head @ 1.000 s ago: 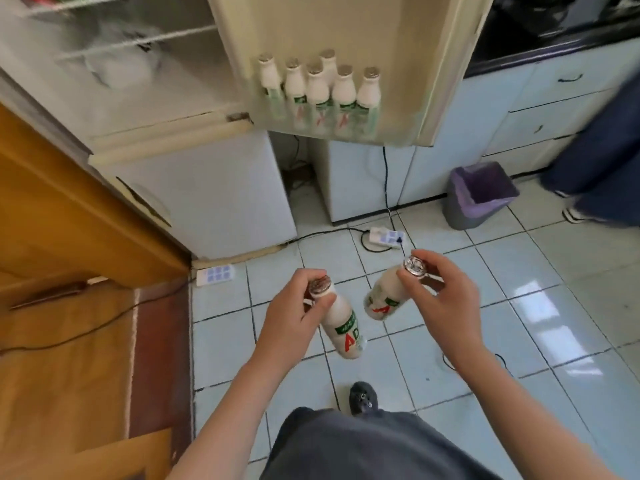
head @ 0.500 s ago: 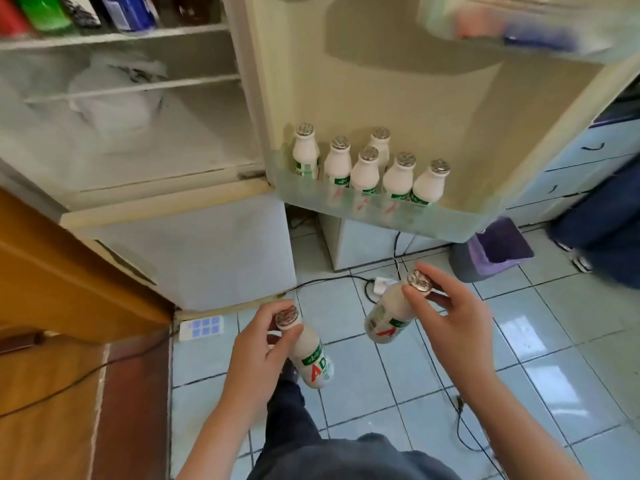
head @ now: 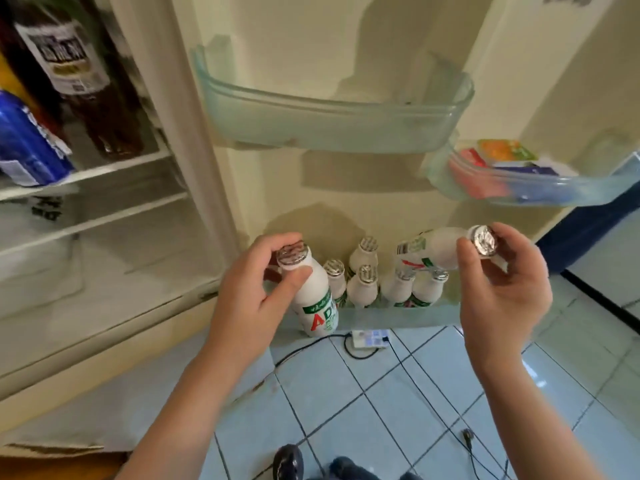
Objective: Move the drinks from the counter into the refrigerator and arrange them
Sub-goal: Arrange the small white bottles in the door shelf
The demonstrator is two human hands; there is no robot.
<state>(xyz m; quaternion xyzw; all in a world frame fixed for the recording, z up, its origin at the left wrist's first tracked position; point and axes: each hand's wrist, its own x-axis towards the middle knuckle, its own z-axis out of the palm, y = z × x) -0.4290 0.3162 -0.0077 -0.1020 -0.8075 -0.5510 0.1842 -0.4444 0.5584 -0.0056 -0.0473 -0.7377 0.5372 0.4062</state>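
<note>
Head view: at the open refrigerator door (head: 329,46), the left hand (head: 256,292) pinches the foil-capped neck of a small white plastic drink bottle (head: 313,299), which is near upright, just before the left end of the door's clear bottom shelf (head: 415,318). The right hand (head: 502,289) holds a second white bottle (head: 434,252) by its cap. It lies almost sideways, base toward the door, above the shelf's right end. Five matching bottles (head: 362,289) stand in the shelf (seven in all, two in hand). The left grip looks nearer to setting down; the right bottle needs righting first.
</note>
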